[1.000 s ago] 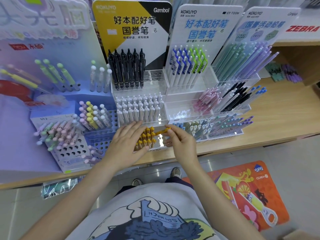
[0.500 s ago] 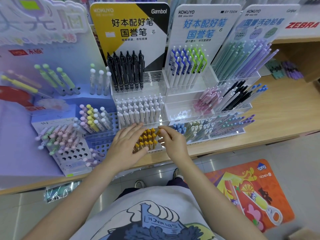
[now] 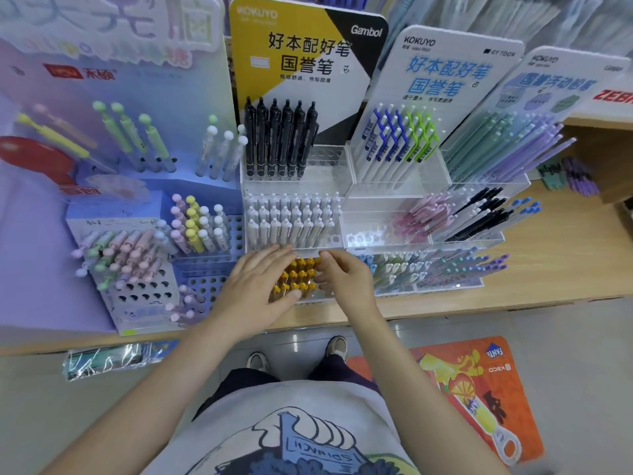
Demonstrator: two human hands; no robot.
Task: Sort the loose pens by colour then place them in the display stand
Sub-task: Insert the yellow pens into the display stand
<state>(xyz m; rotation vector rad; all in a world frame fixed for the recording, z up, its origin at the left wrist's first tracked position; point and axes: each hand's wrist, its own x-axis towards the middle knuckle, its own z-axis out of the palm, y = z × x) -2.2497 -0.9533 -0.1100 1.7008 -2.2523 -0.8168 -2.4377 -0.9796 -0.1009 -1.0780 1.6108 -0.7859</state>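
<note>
We are filling the yellow-capped pens (image 3: 297, 276) into the front row of the clear acrylic stand (image 3: 337, 186), near the shelf's (image 3: 565, 269) front edge. Our left hand (image 3: 255, 286) lies flat, fingers straight, steadying the cluster; our right hand (image 3: 344, 279) curls at its right side, though whether it pinches a pen we cannot tell. Next calls for seating pens upright. White pens (image 3: 291, 221) crowd just behind.

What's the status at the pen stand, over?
Left hand flat on the yellow pens, fingers straight. Right hand pinching at the same cluster's right edge. Pens upright in the clear stand's front row. Nothing blocking.
</note>
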